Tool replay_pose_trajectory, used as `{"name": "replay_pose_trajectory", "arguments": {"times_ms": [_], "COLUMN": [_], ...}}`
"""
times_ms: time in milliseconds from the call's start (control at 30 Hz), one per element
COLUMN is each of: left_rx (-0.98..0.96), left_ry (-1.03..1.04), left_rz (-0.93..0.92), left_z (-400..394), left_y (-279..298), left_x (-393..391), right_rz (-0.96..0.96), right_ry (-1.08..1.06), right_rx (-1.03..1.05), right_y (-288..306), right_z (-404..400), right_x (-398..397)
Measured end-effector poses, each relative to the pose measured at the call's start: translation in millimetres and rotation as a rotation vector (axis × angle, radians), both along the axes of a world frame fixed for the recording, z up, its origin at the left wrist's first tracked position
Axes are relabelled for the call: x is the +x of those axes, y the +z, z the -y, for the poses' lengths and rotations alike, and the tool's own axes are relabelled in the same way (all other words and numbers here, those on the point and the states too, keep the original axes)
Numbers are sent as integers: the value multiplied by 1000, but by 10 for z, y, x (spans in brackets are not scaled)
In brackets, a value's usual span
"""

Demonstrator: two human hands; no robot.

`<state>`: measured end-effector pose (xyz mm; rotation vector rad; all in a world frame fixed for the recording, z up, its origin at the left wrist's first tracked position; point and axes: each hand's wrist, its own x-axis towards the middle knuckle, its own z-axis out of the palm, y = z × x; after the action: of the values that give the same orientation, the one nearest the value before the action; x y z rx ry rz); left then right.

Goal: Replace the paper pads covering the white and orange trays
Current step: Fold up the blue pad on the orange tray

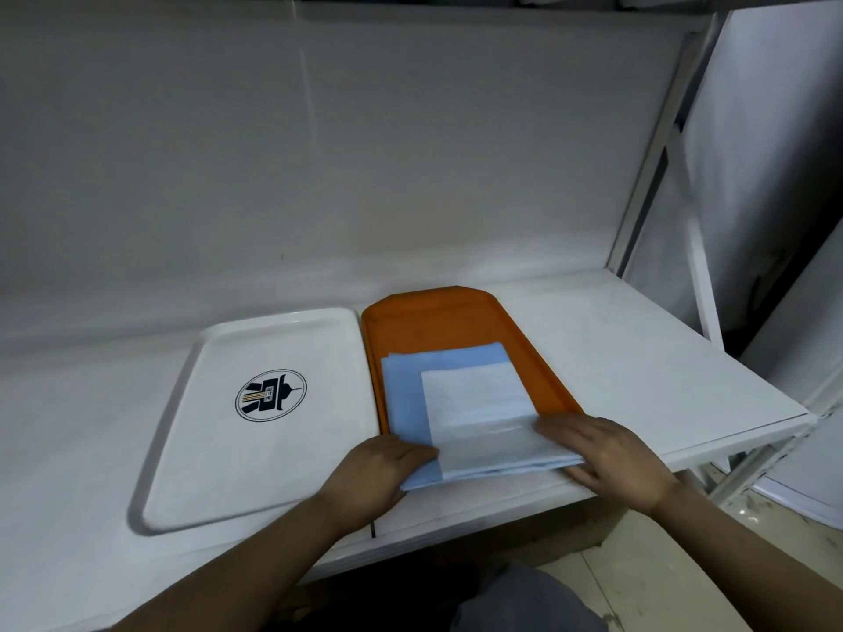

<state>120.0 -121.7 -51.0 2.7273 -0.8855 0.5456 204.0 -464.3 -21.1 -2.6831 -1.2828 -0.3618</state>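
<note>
Lower centre: left hand [374, 467] pinching folded blue pad [403, 394]; right hand [606, 453] flat, fingers spread, on orange tray [438, 321].

Orange tray [438, 321], white tray [219, 449] with black emblem [271, 395], blue-and-white pad [456, 403].
</note>
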Motion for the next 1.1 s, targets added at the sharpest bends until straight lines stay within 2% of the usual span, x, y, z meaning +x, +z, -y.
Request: {"name": "replay_pose_trajectory", "arguments": {"times_ms": [100,167,300,367,433,467,533,600,667,767,933,1100], "left_rx": [-290,-472,-646,-703,-789,-794,-653,-490,-459,-389,-433,-193], "left_ry": [130,222,353,411,350,302,287,307,308,312,430,509], "left_rz": [-236,-441,-624,-657,-728,-769,-788,-735,-723,-594,-596,-554], "left_z": [69,112,90,33,-20,-35,-64,-74,-43,-6,0,6], "left_y": [163,250,268,250,254,254,272,292,312,259,227,272], "left_x": [-20,-12,102,188,282,319,414,498,527,504,443,504], "right_rz": [-397,-595,-843,-883,-896,-905,-954,-1027,-1074,-1088,-1030,-872], "right_ry": [-191,-229,-257,-291,-317,-328,-341,-351,-369,-366,-398,-452], "right_rx": [320,441,449,465,500,524,559,589,622,632,611,574], "right_y": [109,143,153,127,126,126,113,117,120,145,79,40], "right_z": [-110,-204,-395,-476,-545,-558,-576,-580,-547,-523,-490,-507], "right_x": [23,100,251,326,403,421,462,480,502,500,537,596]}}
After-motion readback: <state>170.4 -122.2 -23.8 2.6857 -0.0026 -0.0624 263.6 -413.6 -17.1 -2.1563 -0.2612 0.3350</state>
